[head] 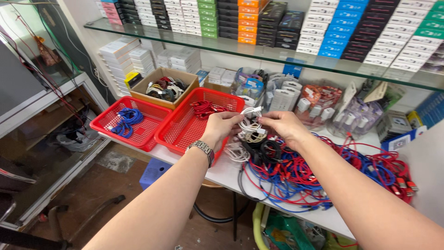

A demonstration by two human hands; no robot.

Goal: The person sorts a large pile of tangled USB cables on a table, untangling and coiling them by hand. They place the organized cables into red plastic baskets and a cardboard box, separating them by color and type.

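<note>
Between your hands the coiled white cable (250, 124) looks like smooth, slightly glossy plastic. Your wristwatch (202, 148) has a shiny metal link band. The two red baskets (182, 134) are glossy moulded plastic mesh. The box (159, 76) behind them is matt brown cardboard. The desk (222, 172) is smooth white, and the shelf (259, 52) above is clear glass.

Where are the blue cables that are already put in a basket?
In the head view, the coiled blue cables lie in the far-left red basket, left of the second red basket and just in front of the cardboard box of mixed cables.
</note>
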